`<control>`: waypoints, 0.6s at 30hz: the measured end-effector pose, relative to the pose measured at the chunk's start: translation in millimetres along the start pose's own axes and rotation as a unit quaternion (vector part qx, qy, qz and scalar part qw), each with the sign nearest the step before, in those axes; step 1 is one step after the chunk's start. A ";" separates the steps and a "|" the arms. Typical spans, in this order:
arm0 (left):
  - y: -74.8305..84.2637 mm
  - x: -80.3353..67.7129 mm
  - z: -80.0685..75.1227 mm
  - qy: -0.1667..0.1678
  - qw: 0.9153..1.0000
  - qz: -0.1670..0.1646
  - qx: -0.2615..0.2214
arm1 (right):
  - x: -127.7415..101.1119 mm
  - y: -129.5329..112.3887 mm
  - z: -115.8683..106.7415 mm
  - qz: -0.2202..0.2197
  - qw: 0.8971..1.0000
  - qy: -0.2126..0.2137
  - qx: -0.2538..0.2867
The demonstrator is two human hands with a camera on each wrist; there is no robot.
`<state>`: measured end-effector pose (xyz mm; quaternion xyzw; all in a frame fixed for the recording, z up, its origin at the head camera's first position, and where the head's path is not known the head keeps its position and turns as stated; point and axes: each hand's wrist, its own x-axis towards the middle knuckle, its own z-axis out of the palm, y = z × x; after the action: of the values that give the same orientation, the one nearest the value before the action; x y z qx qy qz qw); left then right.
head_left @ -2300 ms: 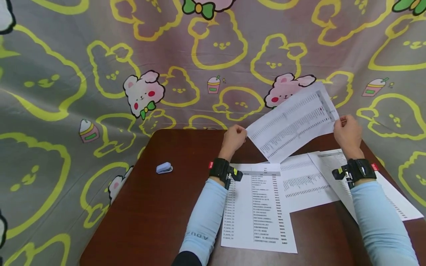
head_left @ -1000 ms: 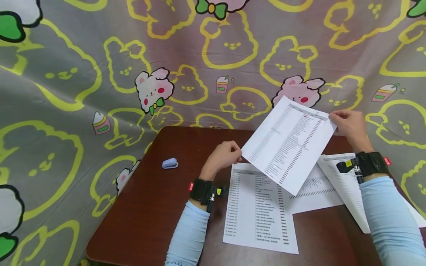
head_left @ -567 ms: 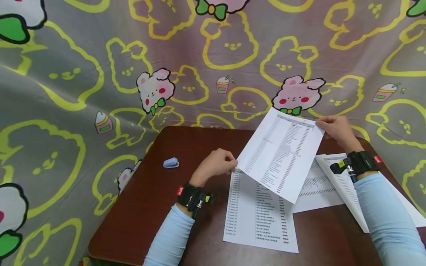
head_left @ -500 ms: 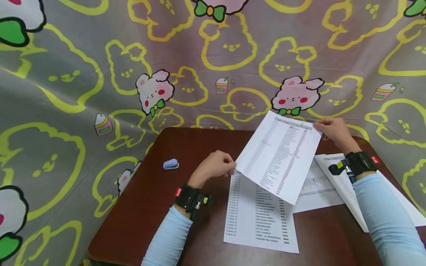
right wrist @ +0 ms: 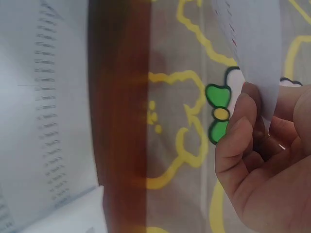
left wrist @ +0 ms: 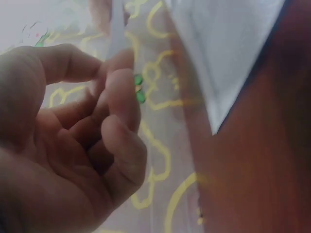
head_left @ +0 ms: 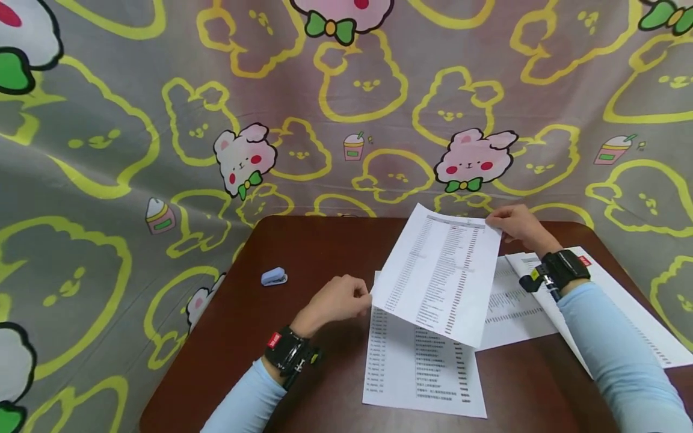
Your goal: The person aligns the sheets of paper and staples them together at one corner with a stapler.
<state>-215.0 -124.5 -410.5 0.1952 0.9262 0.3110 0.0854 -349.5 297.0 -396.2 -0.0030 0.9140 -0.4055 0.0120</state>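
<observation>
A printed sheet of paper [head_left: 441, 270] is held up at a tilt above the table, its far edge raised higher than its near edge. My right hand [head_left: 518, 225] pinches its far right corner between thumb and fingers; the right wrist view shows the paper [right wrist: 262, 58] between them. At the sheet's left edge my left hand [head_left: 338, 299] pinches a corner, its other fingers curled, as the left wrist view shows the hand [left wrist: 82, 136]. Below lies another printed sheet [head_left: 422, 385], partly covered by the held one.
Further printed sheets [head_left: 517, 307] lie overlapping on the right of the brown table [head_left: 319, 246], one stack [head_left: 639, 325] partly under the right forearm. A small light-blue stapler [head_left: 274, 276] sits on the left. A cartoon-patterned curtain [head_left: 303, 78] hangs behind the table.
Both hands have brought the held sheet down and toward the left, turning it from steeply slanted to nearer upright with the sheet below. The stapler and table sheets have stayed put.
</observation>
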 end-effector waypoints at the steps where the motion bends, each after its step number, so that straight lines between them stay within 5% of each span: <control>1: -2.3 -3.8 2.8 0.001 1.000 0.001 0.004 | 1.1 0.6 3.9 -0.002 1.000 -0.008 -0.001; 10: -15.9 -17.4 26.4 -0.049 0.999 -0.001 -0.019 | 6.6 12.9 35.5 0.009 0.998 -0.067 0.016; 18: -17.2 -21.7 32.6 -0.109 0.993 -0.007 -0.037 | 9.2 18.7 55.4 0.011 0.996 -0.084 0.031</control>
<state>-191.5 -128.4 -446.0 0.2181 0.9005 0.3217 0.1952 -357.3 268.4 -447.4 -0.0271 0.8968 -0.4316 0.0936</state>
